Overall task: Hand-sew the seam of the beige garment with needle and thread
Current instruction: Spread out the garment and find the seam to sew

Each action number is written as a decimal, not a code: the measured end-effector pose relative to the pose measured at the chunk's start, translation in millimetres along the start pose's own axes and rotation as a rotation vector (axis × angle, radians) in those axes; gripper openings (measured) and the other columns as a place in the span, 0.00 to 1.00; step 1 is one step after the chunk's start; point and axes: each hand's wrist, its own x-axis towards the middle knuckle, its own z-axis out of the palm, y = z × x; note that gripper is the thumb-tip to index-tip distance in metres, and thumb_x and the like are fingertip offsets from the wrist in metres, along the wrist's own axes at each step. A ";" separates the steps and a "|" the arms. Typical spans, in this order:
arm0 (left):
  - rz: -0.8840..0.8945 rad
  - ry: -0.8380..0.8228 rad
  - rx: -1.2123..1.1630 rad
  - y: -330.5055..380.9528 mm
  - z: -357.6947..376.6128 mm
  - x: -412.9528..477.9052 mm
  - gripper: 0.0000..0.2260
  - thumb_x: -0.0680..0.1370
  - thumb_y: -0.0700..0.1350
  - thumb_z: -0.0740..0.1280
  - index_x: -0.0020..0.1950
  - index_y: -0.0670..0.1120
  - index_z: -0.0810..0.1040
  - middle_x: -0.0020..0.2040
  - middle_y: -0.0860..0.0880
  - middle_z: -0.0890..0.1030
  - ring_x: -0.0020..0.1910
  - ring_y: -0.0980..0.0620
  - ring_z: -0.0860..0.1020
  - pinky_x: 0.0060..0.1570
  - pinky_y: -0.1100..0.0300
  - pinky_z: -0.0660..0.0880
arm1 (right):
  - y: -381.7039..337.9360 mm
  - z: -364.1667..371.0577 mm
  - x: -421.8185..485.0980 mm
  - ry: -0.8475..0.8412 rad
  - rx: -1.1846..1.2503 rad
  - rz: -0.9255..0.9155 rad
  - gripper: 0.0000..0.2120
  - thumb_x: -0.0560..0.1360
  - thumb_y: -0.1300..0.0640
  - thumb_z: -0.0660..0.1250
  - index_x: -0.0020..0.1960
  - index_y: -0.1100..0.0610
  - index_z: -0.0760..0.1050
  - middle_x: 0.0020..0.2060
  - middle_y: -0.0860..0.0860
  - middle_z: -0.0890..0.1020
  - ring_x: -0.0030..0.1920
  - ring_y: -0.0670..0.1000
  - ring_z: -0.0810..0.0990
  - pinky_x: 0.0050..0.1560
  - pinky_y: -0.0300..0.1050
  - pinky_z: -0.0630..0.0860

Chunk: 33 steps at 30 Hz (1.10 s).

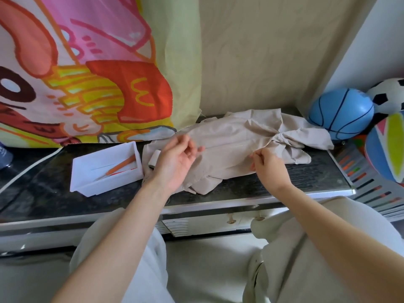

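Head view: the beige garment (236, 136) lies crumpled on a dark table (306, 178). The left hand (175, 160) is raised over the left end of the garment, palm up. Its fingers are curled and pinch a thread (229, 146), a thin pale line that runs across the garment to the right hand (269, 169). The right hand pinches a fold at the right part of the garment; the needle is too small to see. A spool (154, 159) lies on the garment's left edge. A white tray (105, 184) with an orange tool (123, 165) stands just left of the garment. A blue ball (341, 113) sits to the garment's right.
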 end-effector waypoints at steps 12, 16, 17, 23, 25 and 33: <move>0.001 0.036 1.529 -16.7 -21.1 14.8 0.10 0.79 0.43 0.62 0.38 0.53 0.71 0.35 0.58 0.81 0.42 0.51 0.80 0.51 0.44 0.75 | -11.4 -4.8 6.9 0.111 0.148 -0.056 0.09 0.82 0.58 0.52 0.53 0.56 0.70 0.36 0.43 0.77 0.38 0.46 0.74 0.41 0.44 0.68; 0.037 0.078 1.530 -17.6 -25.1 13.4 0.10 0.80 0.40 0.61 0.39 0.50 0.71 0.35 0.53 0.79 0.40 0.50 0.77 0.42 0.56 0.73 | -9.1 -13.2 13.3 0.164 0.202 -0.008 0.11 0.81 0.58 0.52 0.56 0.59 0.71 0.36 0.44 0.77 0.43 0.49 0.76 0.47 0.45 0.71; 0.045 0.068 1.526 -17.1 -26.1 13.6 0.09 0.80 0.39 0.61 0.40 0.48 0.72 0.35 0.52 0.78 0.40 0.51 0.76 0.39 0.61 0.70 | -7.7 -15.0 14.3 0.172 0.207 0.000 0.11 0.81 0.59 0.52 0.56 0.60 0.71 0.36 0.45 0.78 0.44 0.50 0.77 0.49 0.46 0.72; 0.143 -0.001 1.491 -16.3 -26.8 12.5 0.08 0.80 0.40 0.62 0.47 0.44 0.81 0.34 0.56 0.75 0.36 0.58 0.72 0.36 0.65 0.64 | 2.7 -21.2 18.1 0.205 0.177 0.036 0.10 0.81 0.57 0.52 0.53 0.58 0.71 0.37 0.45 0.78 0.46 0.51 0.76 0.50 0.47 0.72; 0.175 0.005 1.490 -17.5 -26.4 10.1 0.07 0.79 0.43 0.65 0.44 0.45 0.81 0.31 0.57 0.74 0.32 0.60 0.70 0.33 0.67 0.63 | 5.9 -24.2 17.8 0.206 0.156 0.052 0.11 0.82 0.56 0.52 0.53 0.59 0.71 0.37 0.47 0.78 0.45 0.52 0.77 0.49 0.48 0.73; 0.263 0.159 1.452 -11.2 -28.8 10.4 0.08 0.78 0.43 0.67 0.41 0.41 0.79 0.30 0.54 0.72 0.30 0.59 0.69 0.31 0.72 0.64 | 22.5 -35.0 12.8 0.180 -0.040 0.132 0.14 0.82 0.55 0.50 0.60 0.58 0.71 0.44 0.51 0.80 0.46 0.54 0.76 0.45 0.49 0.72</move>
